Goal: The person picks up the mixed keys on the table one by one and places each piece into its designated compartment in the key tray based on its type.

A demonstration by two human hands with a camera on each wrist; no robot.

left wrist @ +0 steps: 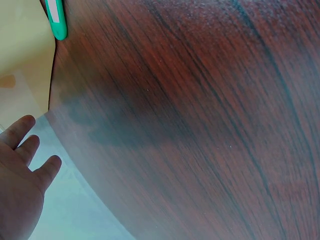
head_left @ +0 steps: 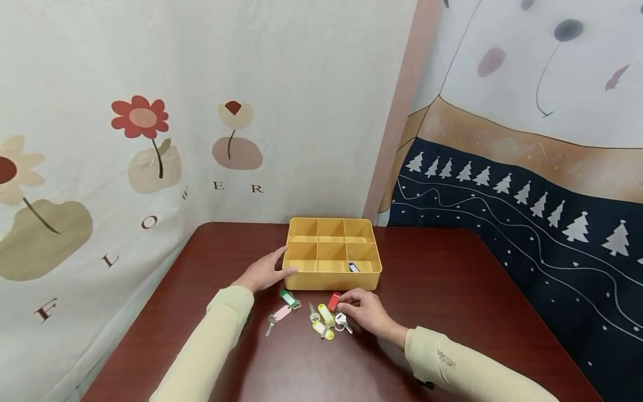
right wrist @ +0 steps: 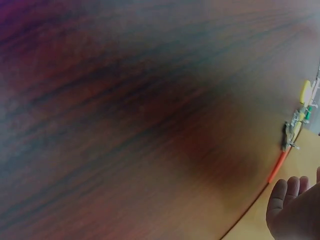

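- Red key tag (head_left: 334,301) lay just in front of the yellow divided box (head_left: 333,281), with the right hand's (head_left: 369,312) thumb and fingertips at its right edge; whether they had pinched it or only touched it, I could not tell.
- A weak hold was the first risk: with contact seemingly at one edge, the smooth-looking tag could slip away and drop back onto the table (head_left: 427,268).
- Snagging was another. A silver key (head_left: 344,321) and its ring lay just below the tag, close to the upper yellow tag (head_left: 325,314) and the lower yellow tag (head_left: 322,330); rings caught together could drag along a neighbour. Which key belonged to which tag was unclear.
- The left hand (head_left: 263,272) rested at the box's left side, fingers extended and relaxed rather than clenched, thumb along the front corner. A careless push there could slide or turn the box, since that light touch would probably steady it little.
- Near that hand lay the green tag (head_left: 288,298) and the pink tag (head_left: 282,312); a lowered wrist could scatter them.
- A dark-blue tag (head_left: 354,267) sat in the front right compartment; a hard knock to the box could shift it, and a low lift could catch the red tag on the front wall.
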